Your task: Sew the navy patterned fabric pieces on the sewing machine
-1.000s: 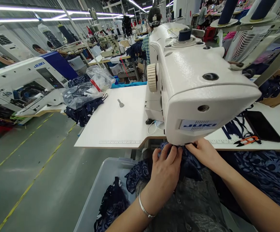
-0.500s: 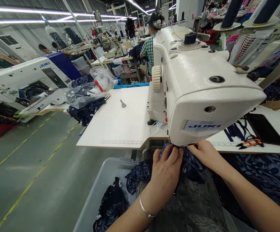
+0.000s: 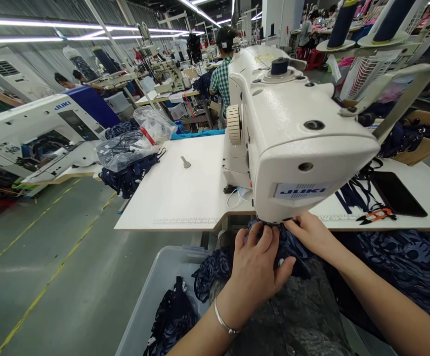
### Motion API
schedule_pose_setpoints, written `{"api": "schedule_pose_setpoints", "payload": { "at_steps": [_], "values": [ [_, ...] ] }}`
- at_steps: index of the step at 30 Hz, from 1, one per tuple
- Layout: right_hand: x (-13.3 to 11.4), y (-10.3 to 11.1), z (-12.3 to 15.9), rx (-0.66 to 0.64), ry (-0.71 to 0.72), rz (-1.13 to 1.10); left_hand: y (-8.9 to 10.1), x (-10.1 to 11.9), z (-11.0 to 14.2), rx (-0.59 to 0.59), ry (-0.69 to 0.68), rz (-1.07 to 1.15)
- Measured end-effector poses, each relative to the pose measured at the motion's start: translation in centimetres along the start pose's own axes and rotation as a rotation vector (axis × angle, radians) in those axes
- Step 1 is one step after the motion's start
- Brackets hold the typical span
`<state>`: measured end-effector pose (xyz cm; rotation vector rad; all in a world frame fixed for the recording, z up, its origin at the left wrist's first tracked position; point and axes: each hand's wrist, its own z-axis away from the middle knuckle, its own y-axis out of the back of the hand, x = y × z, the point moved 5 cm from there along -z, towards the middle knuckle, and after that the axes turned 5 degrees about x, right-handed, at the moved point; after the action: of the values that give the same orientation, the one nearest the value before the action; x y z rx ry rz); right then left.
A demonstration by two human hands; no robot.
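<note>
1. Fabric point(image 3: 292, 243), dark blue and patterned, lies bunched beneath the head of the white sewing machine point(image 3: 311, 138).
2. Left hand point(image 3: 255, 262) (a silver bangle point(image 3: 219, 316) circles its wrist) rests on the fabric, thumb spread apart from the fingers.
3. Right hand point(image 3: 311, 235) is beside it; hidden fingertips mean I cannot tell whether they pinch.
4. Translucent bin point(image 3: 176, 262) sits lower left.

A slim, silver-coloured bangle point(image 3: 219, 317) circles the worker's left wrist, its smooth narrow band showing a small rounded bead. The left hand point(image 3: 255, 264) and right hand point(image 3: 309, 232) are bare, and so are both forearms. From here I also see a dark grey garment point(image 3: 298, 311), mottled with blackish patches, rather like faded camouflage.
</note>
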<state>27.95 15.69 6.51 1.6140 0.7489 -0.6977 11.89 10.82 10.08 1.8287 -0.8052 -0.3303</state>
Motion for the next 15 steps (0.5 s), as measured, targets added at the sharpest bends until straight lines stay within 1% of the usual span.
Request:
{"api": "schedule_pose_setpoints", "payload": {
  "at_steps": [5, 9, 12, 15],
  "values": [
    [0.2, 0.3, 0.1, 0.027, -0.006, -0.030, -0.3, 0.4, 0.0, -0.003, -0.017, -0.064],
    [0.6, 0.1, 0.5, 0.054, -0.010, -0.120, -0.4, 0.3, 0.1, 0.003, -0.028, -0.088],
    [0.9, -0.5, 1.2, 0.051, -0.012, -0.185, -0.6, 0.0, 0.5, 0.077, -0.036, -0.103],
    [1.1, -1.0, 1.8, 0.051, -0.024, -0.230, -1.0, 0.1, 1.1, 0.138, -0.130, -0.110]
  ]
}}
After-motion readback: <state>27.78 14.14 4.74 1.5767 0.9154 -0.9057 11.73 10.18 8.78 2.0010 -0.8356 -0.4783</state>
